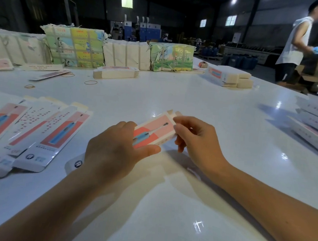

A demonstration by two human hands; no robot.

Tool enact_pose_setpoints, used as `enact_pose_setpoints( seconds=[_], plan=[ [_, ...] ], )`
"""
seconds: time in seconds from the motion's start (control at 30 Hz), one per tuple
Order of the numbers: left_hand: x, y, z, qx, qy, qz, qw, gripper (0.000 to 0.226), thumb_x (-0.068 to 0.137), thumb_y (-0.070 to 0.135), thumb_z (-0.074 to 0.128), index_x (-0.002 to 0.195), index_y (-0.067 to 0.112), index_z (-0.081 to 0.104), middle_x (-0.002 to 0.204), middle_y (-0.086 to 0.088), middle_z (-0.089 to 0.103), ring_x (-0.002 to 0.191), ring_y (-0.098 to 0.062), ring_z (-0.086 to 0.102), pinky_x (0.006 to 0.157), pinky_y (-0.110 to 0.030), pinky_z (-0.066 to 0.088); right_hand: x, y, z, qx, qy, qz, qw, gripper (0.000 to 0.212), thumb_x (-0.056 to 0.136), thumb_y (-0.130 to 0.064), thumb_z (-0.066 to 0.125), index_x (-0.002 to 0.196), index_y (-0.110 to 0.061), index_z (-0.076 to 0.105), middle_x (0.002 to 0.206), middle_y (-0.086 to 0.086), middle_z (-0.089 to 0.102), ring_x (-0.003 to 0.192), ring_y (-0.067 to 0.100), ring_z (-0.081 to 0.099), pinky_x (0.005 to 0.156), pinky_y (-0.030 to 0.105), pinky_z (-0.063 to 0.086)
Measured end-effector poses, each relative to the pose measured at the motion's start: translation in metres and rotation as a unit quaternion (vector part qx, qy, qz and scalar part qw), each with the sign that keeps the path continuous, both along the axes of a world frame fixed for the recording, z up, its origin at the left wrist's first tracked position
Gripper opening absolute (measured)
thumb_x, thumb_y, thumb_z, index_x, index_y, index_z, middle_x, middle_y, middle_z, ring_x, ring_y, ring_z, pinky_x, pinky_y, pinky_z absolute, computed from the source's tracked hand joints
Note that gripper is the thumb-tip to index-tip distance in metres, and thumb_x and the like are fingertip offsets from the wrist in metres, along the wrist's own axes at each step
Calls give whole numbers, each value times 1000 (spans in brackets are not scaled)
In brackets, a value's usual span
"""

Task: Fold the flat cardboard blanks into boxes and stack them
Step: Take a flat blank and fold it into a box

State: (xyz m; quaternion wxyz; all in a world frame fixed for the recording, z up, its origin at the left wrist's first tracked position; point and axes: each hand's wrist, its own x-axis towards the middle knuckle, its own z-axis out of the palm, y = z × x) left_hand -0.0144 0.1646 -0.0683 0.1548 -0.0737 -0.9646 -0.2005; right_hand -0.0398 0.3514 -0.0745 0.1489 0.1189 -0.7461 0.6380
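Above the white table (194, 104) I hold a pink and white cardboard box blank (154, 129) printed with a toothbrush. My left hand (113, 151) grips its near end, thumb along the lower edge. My right hand (197, 137) pinches the far end, where the small end flaps stick out. Several flat blanks (38, 131) lie fanned out at the left. Folded boxes (317, 122) are stacked at the right edge. The blank's near end is hidden under my left hand.
Wrapped bundles (74, 47) line the far side of the table, with a low stack of blanks (116, 72) and a block of boxes (229, 75) in front. Rubber bands (90, 82) lie loose. A person (295, 47) stands at the back right.
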Motion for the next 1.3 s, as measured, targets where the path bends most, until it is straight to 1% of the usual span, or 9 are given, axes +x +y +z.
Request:
enact_pose_setpoints(
  seconds=[0.17, 0.3, 0.43, 0.77, 0.9, 1.0, 1.07, 1.17, 1.3],
  plan=[
    [4, 6, 0, -52, 14, 3, 999, 63, 55, 79, 25, 98, 34, 37, 104, 13, 55, 82, -10, 53, 62, -21, 43, -1, 0, -1, 43, -54, 6, 998, 49, 95, -12, 49, 142, -25, 40, 79, -2, 54, 61, 7, 51, 52, 16, 43],
    [5, 8, 1, -68, 20, 6, 997, 63, 55, 79, 23, 97, 33, 35, 104, 11, 55, 83, -9, 51, 67, -24, 46, 0, 0, 0, 60, -27, 1, 998, 19, 94, -13, 52, 104, -21, 65, 69, -7, 59, 56, 5, 49, 54, 19, 40],
    [6, 8, 1, -65, 31, 7, 997, 63, 56, 78, 24, 98, 33, 35, 103, 11, 53, 82, -9, 50, 67, -24, 46, 0, -1, -1, 76, -4, -3, 997, 34, 93, -11, 50, 76, -35, 65, 79, 2, 62, 62, 8, 49, 62, 26, 39],
    [3, 9, -1, -47, 62, 13, 997, 82, 53, 83, 18, 108, 29, 46, 96, 15, 48, 79, -9, 51, 54, -14, 35, -2, 2, 4, 151, 41, -94, 983, 31, 90, -29, 59, 121, -33, 58, 110, -5, 42, 96, 1, 48, 81, 7, 38],
    [6, 13, 1, -13, 59, 9, 998, 86, 51, 84, 17, 109, 29, 47, 99, 13, 51, 83, -11, 53, 62, -23, 45, -7, 5, 8, -117, -149, 4, 982, 70, 81, -22, 71, 142, -22, 36, 120, 2, 51, 98, 16, 57, 83, 32, 52],
    [7, 18, 1, -11, 47, -5, 999, 85, 52, 84, 19, 111, 29, 46, 101, 13, 52, 86, -10, 54, 64, -22, 46, -7, 2, 13, -322, -264, 188, 889, 12, 79, -5, 63, 85, -6, 73, 86, 11, 68, 80, 24, 68, 70, 33, 60],
    [8, 21, 0, -7, 40, -15, 999, 82, 54, 81, 21, 113, 29, 46, 104, 12, 54, 86, -10, 55, 64, -21, 47, -7, 1, 11, -283, -206, 169, 921, 26, 84, 2, 57, 67, -8, 73, 77, 8, 69, 75, 22, 68, 66, 30, 59],
    [10, 24, -1, -13, 45, -11, 999, 87, 53, 80, 20, 116, 27, 46, 104, 13, 52, 83, -9, 52, 67, -21, 45, -1, 0, 2, 14, 13, 29, 999, 17, 93, -6, 49, 85, -9, 64, 68, -2, 64, 67, 11, 63, 64, 29, 54],
    [12, 27, 0, -52, 60, 15, 997, 84, 56, 74, 22, 121, 25, 42, 108, 10, 52, 82, -7, 44, 67, -18, 36, 3, 0, -6, 211, 130, -29, 968, 16, 96, -34, 38, 93, -28, 53, 73, -14, 60, 74, -2, 59, 55, 12, 46]
  ],
)
